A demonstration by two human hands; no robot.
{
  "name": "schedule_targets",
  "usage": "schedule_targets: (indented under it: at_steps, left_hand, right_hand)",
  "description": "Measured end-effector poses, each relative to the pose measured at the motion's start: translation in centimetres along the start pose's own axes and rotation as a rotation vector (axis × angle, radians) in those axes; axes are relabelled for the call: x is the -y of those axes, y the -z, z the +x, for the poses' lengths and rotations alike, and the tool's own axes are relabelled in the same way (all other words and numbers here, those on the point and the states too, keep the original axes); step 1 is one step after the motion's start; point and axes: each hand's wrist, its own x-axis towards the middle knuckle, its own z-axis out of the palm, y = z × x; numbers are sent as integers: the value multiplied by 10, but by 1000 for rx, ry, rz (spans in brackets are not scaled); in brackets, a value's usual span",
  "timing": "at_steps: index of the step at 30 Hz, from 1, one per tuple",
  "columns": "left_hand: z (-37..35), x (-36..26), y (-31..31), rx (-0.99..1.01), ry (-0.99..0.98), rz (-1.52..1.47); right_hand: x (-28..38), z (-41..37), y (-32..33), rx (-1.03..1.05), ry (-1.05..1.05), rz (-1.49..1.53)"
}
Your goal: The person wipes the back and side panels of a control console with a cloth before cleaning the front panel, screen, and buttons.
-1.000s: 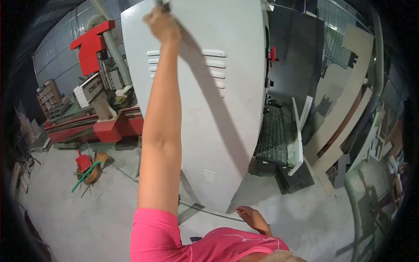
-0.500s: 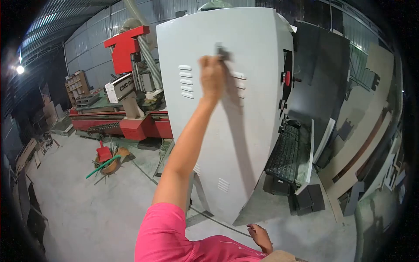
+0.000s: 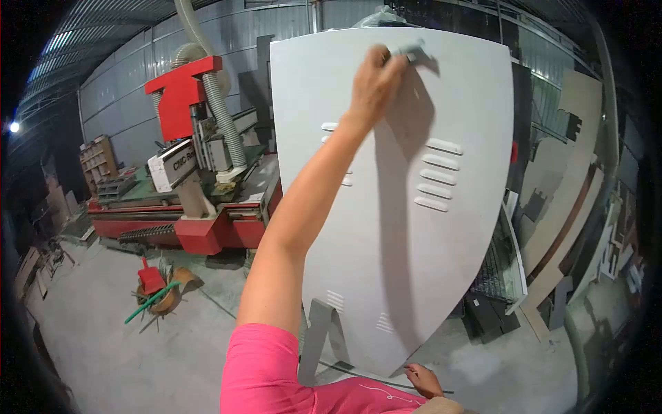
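Note:
My left hand (image 3: 378,81) is raised to the upper part of a white metal cabinet panel (image 3: 469,90). Its fingers are closed around a small grey-green object (image 3: 411,52), blurred by motion, that is at or very near the panel. Too little detail shows to name it. Raised vent slots (image 3: 437,176) lie below and to the right of this hand; others are partly behind my forearm. Low in front of my body, by the cabinet's bottom end, my right hand (image 3: 425,381) hangs with fingers loosely apart and nothing visible in it.
A red and white CNC machine (image 3: 181,103) stands at left. On the floor before it lie a red dustpan (image 3: 151,279) and a green-handled tool (image 3: 143,310). Right of the cabinet are a keyboard (image 3: 491,272) on a tray and leaning boards (image 3: 576,172).
The view has shifted toward the panel's face, which now looks wider. My left hand has moved up and right with the grey object. The keyboard is now more hidden by the cabinet.

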Motion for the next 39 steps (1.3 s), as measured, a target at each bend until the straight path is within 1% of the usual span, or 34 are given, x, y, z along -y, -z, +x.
schedule_targets:
  at_steps: [1, 3, 4, 6, 7, 9, 11, 13, 14, 15, 17, 19, 20, 21, 22, 24, 26, 27, 29, 31, 32, 34, 35, 37, 39]
  left_hand:
    - [11, 23, 4, -28, 39, 14]
    - [20, 68, 16, -134, 79, 111]
    - [14, 84, 26, -138, 82, 105]
    - [6, 107, 38, -170, 231, 182]
    - [0, 104, 42, -163, 230, 167]
    - [-29, 88, 57, 59, 200, -23]
    - [-65, 57, 69, 362, 90, -364]
    - [-88, 47, 77, 432, -402, -243]
    - [-90, 56, 77, 465, -384, -263]
    - [-82, 68, 77, 458, -380, -267]
    - [-50, 101, 74, 250, -265, -183]
    - [-14, 128, 69, 165, -75, -106]
    - [3, 136, 68, 88, -50, -69]
    - [15, 142, 66, 13, -26, -32]
    - [19, 145, 60, 14, -15, -40]
    - [21, 145, 52, -78, 41, -4]
    - [4, 135, 53, -45, 28, -66]
    - [-6, 126, 59, -19, 9, -123]
    - [-42, 106, 71, 129, -39, -204]
    - [-77, 98, 78, 228, -210, -195]
    - [-83, 100, 83, 233, -213, -197]
    - [-93, 109, 96, 309, -437, -226]
    - [-90, 118, 101, 314, -436, -228]
    - [-69, 145, 101, 292, -186, -235]
    - [-40, 165, 90, 118, -169, -12]
  right_hand:
    - [21, 8, -9, -14, -8, -3]
    - [64, 20, -28, -24, 9, 122]
    - [80, 26, -36, -6, 14, 98]
    - [99, 36, -49, 19, 2, 81]
    - [106, 36, -57, 51, -12, 60]
    - [111, 35, -70, 71, -36, 50]
    - [104, 32, -79, 89, -61, 24]
    - [86, 30, -87, 132, -26, -35]
    - [79, 28, -88, 126, -33, -40]
    - [73, 27, -88, 124, -65, -46]
    - [76, 26, -88, 121, -106, -54]
    - [86, 24, -81, 116, -147, -86]
    - [90, 23, -80, 116, -163, -90]
    - [95, 22, -80, 79, -131, -79]
    - [100, 21, -82, 43, -98, -66]
    - [116, 24, -83, 46, -133, -33]
    - [116, 22, -89, 55, -157, 6]
    - [109, 24, -95, 71, -121, -18]
    - [106, 24, -99, 90, -83, -34]
    - [109, 21, -97, 169, -151, -39]
    - [103, 21, -98, 171, -149, -33]
    - [87, 19, -101, 115, -24, -107]
    - [88, 20, -100, 118, -26, -103]
    - [93, 22, -96, 116, -68, -150]
    - [89, 28, -101, 115, -31, -152]
